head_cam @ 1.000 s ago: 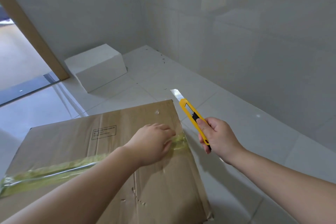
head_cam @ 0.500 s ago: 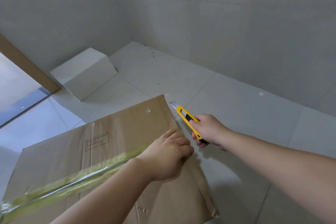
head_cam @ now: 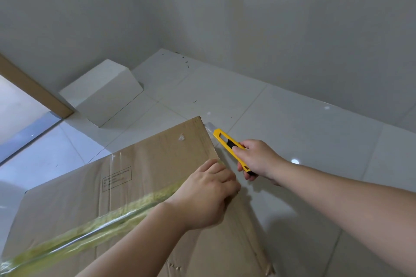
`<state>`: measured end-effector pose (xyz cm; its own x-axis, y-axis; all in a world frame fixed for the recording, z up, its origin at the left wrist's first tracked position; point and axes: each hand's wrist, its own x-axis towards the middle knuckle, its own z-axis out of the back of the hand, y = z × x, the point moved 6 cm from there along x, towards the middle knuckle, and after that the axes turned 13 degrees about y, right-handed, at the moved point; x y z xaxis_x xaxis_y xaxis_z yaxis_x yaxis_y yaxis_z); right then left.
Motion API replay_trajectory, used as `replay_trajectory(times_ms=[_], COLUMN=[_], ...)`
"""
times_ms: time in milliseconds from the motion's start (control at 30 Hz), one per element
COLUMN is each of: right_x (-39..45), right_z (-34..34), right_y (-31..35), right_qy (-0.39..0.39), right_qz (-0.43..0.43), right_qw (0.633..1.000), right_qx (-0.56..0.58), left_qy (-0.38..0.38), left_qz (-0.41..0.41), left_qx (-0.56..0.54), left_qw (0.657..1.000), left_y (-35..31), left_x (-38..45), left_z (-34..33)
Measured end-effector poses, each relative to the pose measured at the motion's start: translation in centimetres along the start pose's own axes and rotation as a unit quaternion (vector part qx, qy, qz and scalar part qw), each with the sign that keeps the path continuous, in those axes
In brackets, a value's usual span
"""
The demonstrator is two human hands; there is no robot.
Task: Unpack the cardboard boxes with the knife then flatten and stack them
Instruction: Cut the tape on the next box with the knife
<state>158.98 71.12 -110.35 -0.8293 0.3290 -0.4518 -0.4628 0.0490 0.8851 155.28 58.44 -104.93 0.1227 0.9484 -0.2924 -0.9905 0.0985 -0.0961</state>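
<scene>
Plainly, box (head_cam: 144,189): stiff but dentable cardboard, slick taped seam; hold its edge.
Left hand (head_cam: 206,195): curled, pressing the lid.
Right hand (head_cam: 258,159): clenched round knife (head_cam: 227,141).

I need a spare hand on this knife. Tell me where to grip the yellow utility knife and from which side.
Take the utility knife by its yellow handle, behind the black slider, where the right hand already has its grip. Come from the rear end, on the person's side: the bare blade sticks out the far end, beside the cardboard box corner.
</scene>
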Motion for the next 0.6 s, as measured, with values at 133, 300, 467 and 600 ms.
replay_trajectory(times_ms=[133,300,467,600], right_x=[0.0,0.0,0.0,0.3], right_z=[0.1,0.3,0.8,0.5], right_y=[-0.3,-0.6,-1.0,-1.1], right_qy=[0.000,0.004,0.007,0.013], right_qz=[-0.001,0.001,0.000,-0.006], right_qw=[1.000,1.000,1.000,0.999], right_qx=[-0.002,0.001,0.016,0.033], left_qy=[0.006,0.012,0.009,0.030], left_qz=[0.006,0.017,0.013,0.027], left_qx=[-0.007,-0.009,-0.019,-0.017], left_qw=[1.000,1.000,1.000,0.999], left_y=[0.0,-0.1,-0.2,-0.2], left_x=[-0.1,-0.2,-0.4,-0.3], left_z=[0.0,0.1,0.2,0.1])
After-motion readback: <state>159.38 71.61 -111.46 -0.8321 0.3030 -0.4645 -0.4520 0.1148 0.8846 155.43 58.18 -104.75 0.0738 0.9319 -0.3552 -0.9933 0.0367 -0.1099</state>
